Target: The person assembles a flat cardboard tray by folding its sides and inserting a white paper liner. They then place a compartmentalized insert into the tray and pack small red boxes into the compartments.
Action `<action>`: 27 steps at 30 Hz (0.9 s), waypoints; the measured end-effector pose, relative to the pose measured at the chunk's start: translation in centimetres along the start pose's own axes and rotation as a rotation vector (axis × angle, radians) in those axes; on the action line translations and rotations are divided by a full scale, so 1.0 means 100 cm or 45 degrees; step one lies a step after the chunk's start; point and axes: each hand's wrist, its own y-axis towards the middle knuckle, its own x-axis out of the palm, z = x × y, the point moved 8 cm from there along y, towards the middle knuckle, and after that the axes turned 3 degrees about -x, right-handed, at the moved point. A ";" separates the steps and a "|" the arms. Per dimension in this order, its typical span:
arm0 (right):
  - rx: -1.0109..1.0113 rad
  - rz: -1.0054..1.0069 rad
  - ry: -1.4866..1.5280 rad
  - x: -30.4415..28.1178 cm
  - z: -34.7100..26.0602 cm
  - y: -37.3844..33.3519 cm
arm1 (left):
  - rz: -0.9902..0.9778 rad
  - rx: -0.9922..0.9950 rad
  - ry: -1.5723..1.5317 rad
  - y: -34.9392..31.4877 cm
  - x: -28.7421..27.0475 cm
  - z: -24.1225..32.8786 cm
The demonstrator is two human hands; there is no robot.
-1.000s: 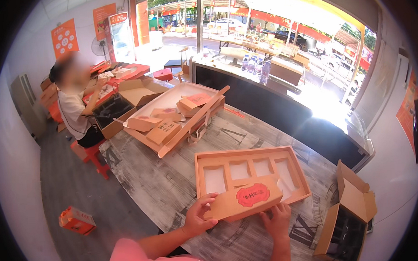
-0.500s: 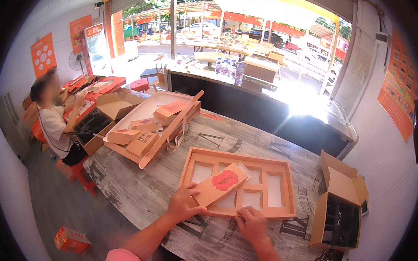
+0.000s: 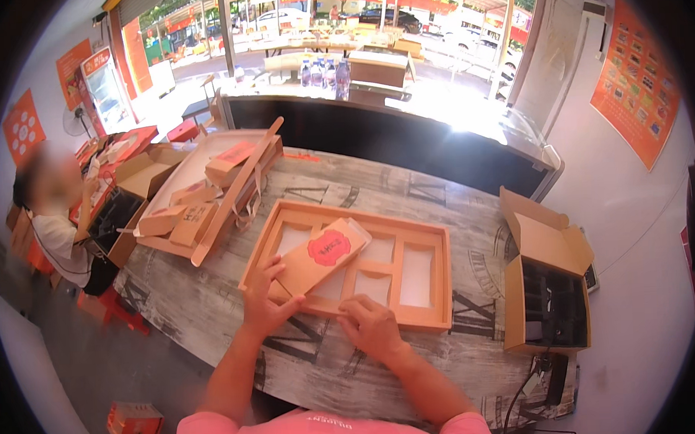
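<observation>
A shallow cardboard tray (image 3: 434,290) with several cut-out compartments over a white base lies on the wood-patterned table. Across its left part rests a slim kraft carton (image 3: 304,276) with a red label, tilted, its far right end showing a pale inner edge. My left hand (image 3: 268,300) grips the near left end of this carton, thumb along the front side and fingers over the top. At the tray's front rim my right hand (image 3: 370,323) has its fingers curled against the edge, right of the carton; the fingertips are partly hidden.
Left of the tray, a large open box lid (image 3: 164,212) holds several small cartons (image 3: 194,222). Open boxes with black contents stand at right (image 3: 553,302) and far left. A person (image 3: 57,219) sits at the left. Bottles (image 3: 323,76) stand on the counter behind; a red carton (image 3: 134,421) is on the floor.
The whole view has shifted, so the table and tray appear further left and higher. My left hand still holds the carton over the tray; my right hand stays at the front rim.
</observation>
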 end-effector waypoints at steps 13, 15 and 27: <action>-0.258 -0.030 -0.229 -0.066 -0.030 0.028 | -0.154 0.445 -0.264 0.008 -0.049 0.099; -0.266 -0.117 -0.205 -0.071 -0.042 0.031 | -0.159 0.477 -0.354 0.009 -0.058 0.113; 0.493 -0.484 1.536 0.019 -0.013 -0.033 | -0.227 -0.315 -1.277 -0.023 0.012 0.055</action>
